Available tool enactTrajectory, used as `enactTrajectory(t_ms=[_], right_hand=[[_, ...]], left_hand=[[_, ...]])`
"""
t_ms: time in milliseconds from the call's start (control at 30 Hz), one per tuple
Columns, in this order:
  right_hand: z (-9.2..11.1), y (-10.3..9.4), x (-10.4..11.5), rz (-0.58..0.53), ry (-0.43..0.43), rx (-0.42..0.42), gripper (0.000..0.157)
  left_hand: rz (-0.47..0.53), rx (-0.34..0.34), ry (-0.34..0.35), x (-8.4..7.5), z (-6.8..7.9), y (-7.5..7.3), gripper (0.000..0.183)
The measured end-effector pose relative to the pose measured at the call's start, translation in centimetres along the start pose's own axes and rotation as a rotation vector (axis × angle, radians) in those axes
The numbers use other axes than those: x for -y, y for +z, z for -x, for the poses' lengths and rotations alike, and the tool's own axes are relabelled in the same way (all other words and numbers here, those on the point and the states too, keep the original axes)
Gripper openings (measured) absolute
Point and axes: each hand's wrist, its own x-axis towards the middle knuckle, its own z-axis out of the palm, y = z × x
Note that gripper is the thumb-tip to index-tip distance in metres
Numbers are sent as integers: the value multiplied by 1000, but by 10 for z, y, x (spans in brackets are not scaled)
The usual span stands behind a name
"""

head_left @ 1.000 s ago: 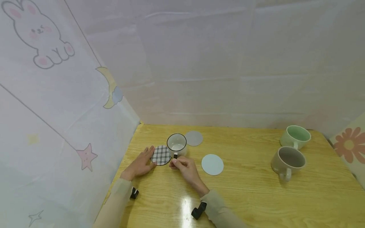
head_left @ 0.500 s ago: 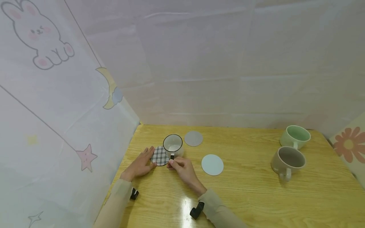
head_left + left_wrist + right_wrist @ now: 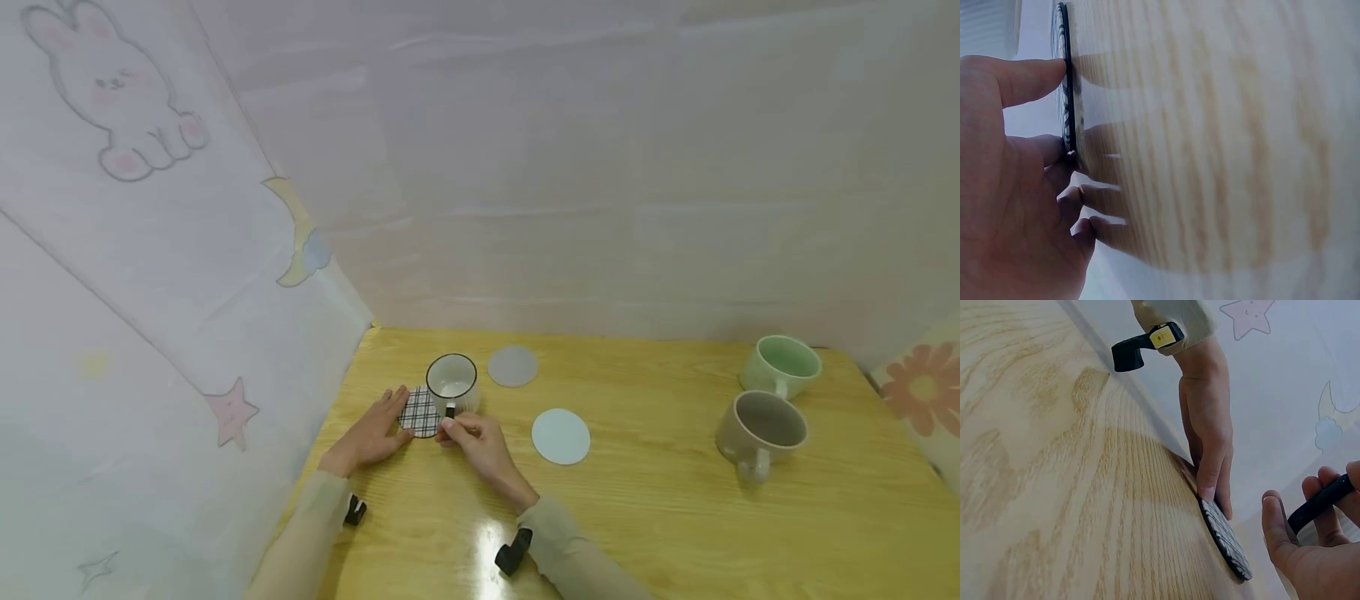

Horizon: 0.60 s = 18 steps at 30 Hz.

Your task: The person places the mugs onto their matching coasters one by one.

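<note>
A white enamel-style mug (image 3: 452, 379) with a black rim stands upright over the right part of a round plaid coaster (image 3: 420, 414) in the head view. My right hand (image 3: 483, 446) pinches the mug's handle, which shows black in the right wrist view (image 3: 1319, 503). Whether the mug's base touches the coaster cannot be told. My left hand (image 3: 373, 429) lies at the coaster's left side, fingers mostly straight. In the left wrist view its thumb and a finger touch the coaster's dark edge (image 3: 1069, 100).
A grey round coaster (image 3: 512, 367) lies behind the mug to the right, and a pale blue coaster (image 3: 561, 437) sits nearer. A green mug (image 3: 783, 365) and a beige mug (image 3: 761, 433) stand at the wooden table's (image 3: 645, 517) right side. Fabric walls (image 3: 540, 183) border it.
My right hand has carried the mug left, over more of the plaid coaster. My left hand has kept its place. The head view has shifted slightly.
</note>
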Motion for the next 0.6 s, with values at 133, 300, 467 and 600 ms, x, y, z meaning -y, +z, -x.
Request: enactTrajectory(t_ms=[133,300,467,600], right_hand=[[0,0,-1,-8,5,4,35],[-1,3,1,-12,3,-9,33],[-3,6,-1,-5,-3,-1,30],[-4,10,-2,-2,-1,7,31]], left_hand=[[-3,-1,-9,0,1,2,79],[-13,6,-7,1,2,1,78],[-8,7,-8,1,2,0,78],[-14,-2,-7,3,3,1,79]])
